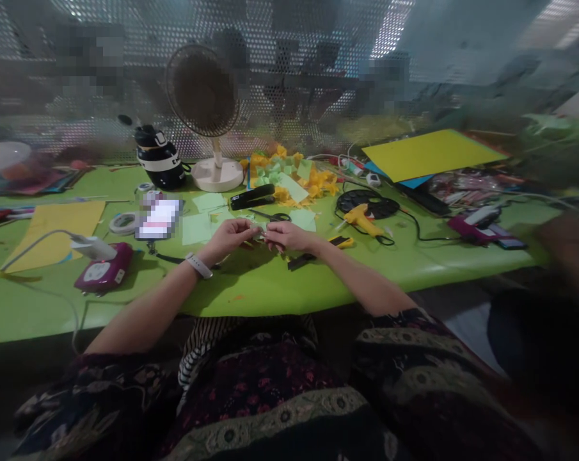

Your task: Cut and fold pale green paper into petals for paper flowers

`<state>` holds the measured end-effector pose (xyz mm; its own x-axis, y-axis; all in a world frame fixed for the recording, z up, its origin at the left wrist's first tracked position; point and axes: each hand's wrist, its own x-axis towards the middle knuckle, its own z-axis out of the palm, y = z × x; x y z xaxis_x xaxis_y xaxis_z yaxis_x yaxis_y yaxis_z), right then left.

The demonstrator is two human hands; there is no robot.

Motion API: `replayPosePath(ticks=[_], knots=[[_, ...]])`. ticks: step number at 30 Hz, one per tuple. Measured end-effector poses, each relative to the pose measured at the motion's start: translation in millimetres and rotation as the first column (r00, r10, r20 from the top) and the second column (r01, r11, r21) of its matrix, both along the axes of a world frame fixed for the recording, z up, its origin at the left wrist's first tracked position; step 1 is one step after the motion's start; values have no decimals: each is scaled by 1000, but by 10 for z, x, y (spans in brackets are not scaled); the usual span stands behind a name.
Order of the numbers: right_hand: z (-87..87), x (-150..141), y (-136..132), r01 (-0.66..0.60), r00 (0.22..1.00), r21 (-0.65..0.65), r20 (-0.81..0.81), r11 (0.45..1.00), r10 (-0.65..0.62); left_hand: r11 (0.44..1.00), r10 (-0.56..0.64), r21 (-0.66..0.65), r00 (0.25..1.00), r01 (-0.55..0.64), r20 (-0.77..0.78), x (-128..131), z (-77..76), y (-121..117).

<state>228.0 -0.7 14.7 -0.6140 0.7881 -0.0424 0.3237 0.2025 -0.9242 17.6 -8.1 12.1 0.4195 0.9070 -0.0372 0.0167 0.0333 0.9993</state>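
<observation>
Green table cover (244,299): front edge just ahead of my lap, bare strip from there up to my hands. Room narrows on the right, where a black-and-yellow tool (343,242) shows beside my wrist; on the left, the magenta power block (102,269) sits well apart.

Forearms reach in from both sides, wrists low over the table. Left hand (232,235), pale watch band (199,266) at the wrist, and right hand (292,237) meet at the fingertips, thumbs and fingers pinching a small pale piece (261,234) between them. It lies midway between the hands, mostly hidden; I cannot tell its long axis or which way it points.

Just beyond: scissors (277,217), partly behind my right hand, and light-green paper (193,229) beside the left. Farther, a black stapler (253,196) lies slantwise, a yellow glue gun (363,219) to its right. Behind: yellow paper flowers (320,186), fan (217,174), dark bottle (160,168).
</observation>
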Motion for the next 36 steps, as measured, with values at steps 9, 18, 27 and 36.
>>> replayPosePath(ticks=[9,18,27,36], knots=[[187,259,137,288,957,250,-90,924,-274,994,101,-54,988,-95,115,-78,66,85],[485,574,255,405,848,381,184,831,-497,957,287,-29,931,-288,226,-180,140,208],[447,-57,551,-76,358,379,873,922,-330,949,314,-105,917,-297,247,-143,92,205],[430,-110,849,-144,324,237,929,961,-180,956,285,-138,926,-258,249,-148,12,243]])
